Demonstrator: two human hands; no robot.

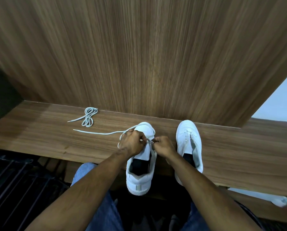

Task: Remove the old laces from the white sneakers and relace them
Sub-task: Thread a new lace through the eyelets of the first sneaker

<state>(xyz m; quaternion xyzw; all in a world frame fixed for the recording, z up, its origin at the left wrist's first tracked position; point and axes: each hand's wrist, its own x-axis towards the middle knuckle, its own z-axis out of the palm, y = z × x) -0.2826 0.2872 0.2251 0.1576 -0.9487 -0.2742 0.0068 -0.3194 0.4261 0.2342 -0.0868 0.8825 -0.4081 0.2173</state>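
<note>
My knees, in blue jeans (104,212), sit nearest, below both forearms. Just beyond them the heel of the sneaker being laced (140,174) overhangs the near edge of the wooden table (44,135); its toe points away from me. My left hand (132,144) and right hand (162,145) meet over the middle of this sneaker, above the tongue. Both hands are curled, each pinching the lace (96,132) at the eyelets; the exact fingertip contact is too small to resolve. From my left hand the lace loops around the toe and runs out flat across the table, well to the left of the hands. Just right of my right hand stands the second sneaker (188,144), also toe-away, with bare eyelets. Farther out, left of and beyond my left hand, a spare lace (89,117) lies bundled near the upright wooden panel (139,55).
</note>
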